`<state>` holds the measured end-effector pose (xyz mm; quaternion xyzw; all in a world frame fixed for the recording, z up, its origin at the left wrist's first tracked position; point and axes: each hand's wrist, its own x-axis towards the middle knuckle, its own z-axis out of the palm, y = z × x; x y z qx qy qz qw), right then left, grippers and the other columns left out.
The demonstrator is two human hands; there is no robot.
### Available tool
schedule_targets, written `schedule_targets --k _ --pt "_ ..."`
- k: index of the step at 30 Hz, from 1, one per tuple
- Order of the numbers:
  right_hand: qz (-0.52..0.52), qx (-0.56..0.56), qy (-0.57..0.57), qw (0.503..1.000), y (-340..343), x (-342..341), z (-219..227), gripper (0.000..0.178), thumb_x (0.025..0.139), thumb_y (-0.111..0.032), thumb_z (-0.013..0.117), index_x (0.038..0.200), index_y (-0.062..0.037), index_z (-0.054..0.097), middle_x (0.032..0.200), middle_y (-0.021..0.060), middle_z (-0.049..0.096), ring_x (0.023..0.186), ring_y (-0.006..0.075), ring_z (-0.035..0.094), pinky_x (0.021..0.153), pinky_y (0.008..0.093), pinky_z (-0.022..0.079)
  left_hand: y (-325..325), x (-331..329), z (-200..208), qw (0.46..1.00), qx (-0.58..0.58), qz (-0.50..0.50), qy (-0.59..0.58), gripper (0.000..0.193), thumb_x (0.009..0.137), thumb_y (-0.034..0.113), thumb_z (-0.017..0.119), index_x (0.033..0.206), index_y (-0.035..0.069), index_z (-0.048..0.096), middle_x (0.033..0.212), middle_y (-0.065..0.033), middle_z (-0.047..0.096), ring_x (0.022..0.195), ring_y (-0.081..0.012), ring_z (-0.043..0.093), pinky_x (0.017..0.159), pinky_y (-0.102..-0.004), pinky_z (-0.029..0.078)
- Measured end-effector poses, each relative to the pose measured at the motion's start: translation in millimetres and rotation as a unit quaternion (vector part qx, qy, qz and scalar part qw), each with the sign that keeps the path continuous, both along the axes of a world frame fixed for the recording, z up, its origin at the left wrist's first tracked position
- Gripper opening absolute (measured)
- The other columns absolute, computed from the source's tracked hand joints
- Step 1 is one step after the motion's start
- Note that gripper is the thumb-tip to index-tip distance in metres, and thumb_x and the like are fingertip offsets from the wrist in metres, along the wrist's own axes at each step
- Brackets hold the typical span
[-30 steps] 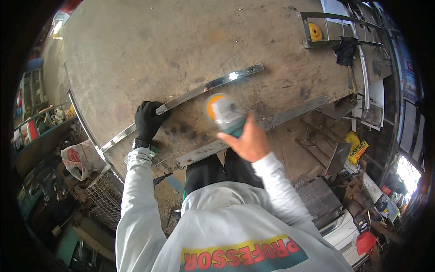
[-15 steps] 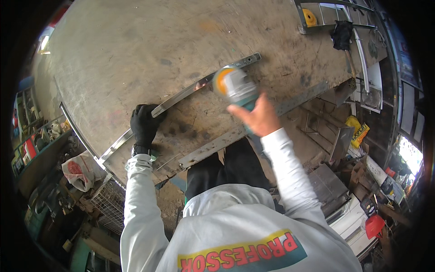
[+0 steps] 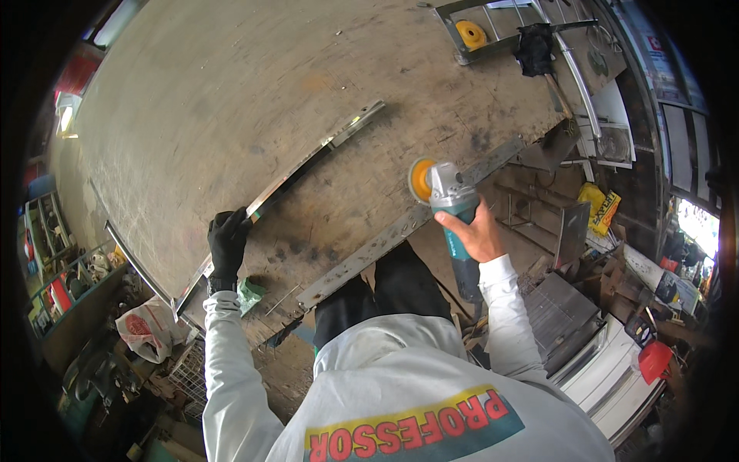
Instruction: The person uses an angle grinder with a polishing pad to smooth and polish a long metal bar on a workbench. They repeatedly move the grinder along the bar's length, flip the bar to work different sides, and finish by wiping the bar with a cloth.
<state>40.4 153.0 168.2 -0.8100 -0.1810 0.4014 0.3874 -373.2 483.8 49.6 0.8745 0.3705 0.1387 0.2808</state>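
My left hand (image 3: 229, 245), in a black glove, is closed around a long shiny metal bar (image 3: 296, 167) lying slantwise on the worn workbench (image 3: 231, 92). The bar runs on past the hand toward the bench's left edge. My bare right hand (image 3: 479, 233) grips the teal body of an angle grinder (image 3: 453, 202), whose grey head and yellow disc (image 3: 420, 181) point away from me over the bench's near edge. The disc is apart from the bar. Beside my left wrist lies a small crumpled green piece (image 3: 249, 295).
At the far right of the bench are a metal frame (image 3: 500, 38), a loose yellow disc (image 3: 471, 35), a black cloth (image 3: 535, 50) and a metal tube (image 3: 581, 81). A plastic bag (image 3: 146, 331) and wire basket (image 3: 188, 373) stand lower left. A yellow bag (image 3: 599, 208) lies right.
The grinder has come away from the bar, back toward me and to the right. My left hand has shifted slightly with the bar, which now looks tilted onto its edge.
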Motion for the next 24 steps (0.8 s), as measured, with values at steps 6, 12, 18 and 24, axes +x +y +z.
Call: schedule_targets --k 6,12,18,24 --pt "-0.005 -0.016 0.027 0.999 1.1 -5.8 -17.3 0.092 0.079 -0.051 0.094 0.139 0.0075 0.056 0.125 0.0195 0.072 0.112 0.0268 0.071 0.102 0.0393 0.055 17.0 3.6 -2.2 0.998 -0.028 -0.024 0.059 0.023 0.099 0.021 0.074 0.116 0.006 0.08 0.105 -0.0147 0.075 0.101 -0.0367 0.071 0.09 -0.0464 0.055" --pt "0.047 0.028 0.046 0.997 16.2 -4.8 -22.4 0.058 0.086 -0.037 0.091 0.126 -0.0004 0.07 0.117 0.0092 0.076 0.105 0.0193 0.07 0.097 0.0366 0.054 20.5 1.5 -4.5 0.991 -0.036 -0.001 0.129 0.026 0.098 0.03 0.072 0.116 0.013 0.081 0.107 -0.0136 0.076 0.105 -0.0373 0.071 0.093 -0.0488 0.055" --pt "0.04 0.009 0.044 0.998 -12.4 5.6 -28.3 0.059 0.095 -0.029 0.085 0.14 0.002 0.062 0.13 0.0106 0.07 0.115 0.019 0.065 0.105 0.035 0.049 29.7 9.8 6.7 0.993 -0.042 -0.013 0.112 0.042 0.086 0.05 0.086 0.112 0.018 0.08 0.106 -0.0081 0.077 0.101 -0.0341 0.074 0.087 -0.0462 0.059" --pt "0.083 -0.031 -0.005 0.996 2.2 -7.4 -11.7 0.064 0.095 -0.037 0.085 0.14 0.0018 0.062 0.128 0.012 0.069 0.114 0.0202 0.065 0.104 0.0354 0.049 29.6 2.9 10.1 0.989 -0.072 0.004 0.128 0.044 0.088 0.055 0.083 0.114 0.019 0.08 0.107 -0.0071 0.077 0.102 -0.0322 0.074 0.089 -0.0458 0.058"
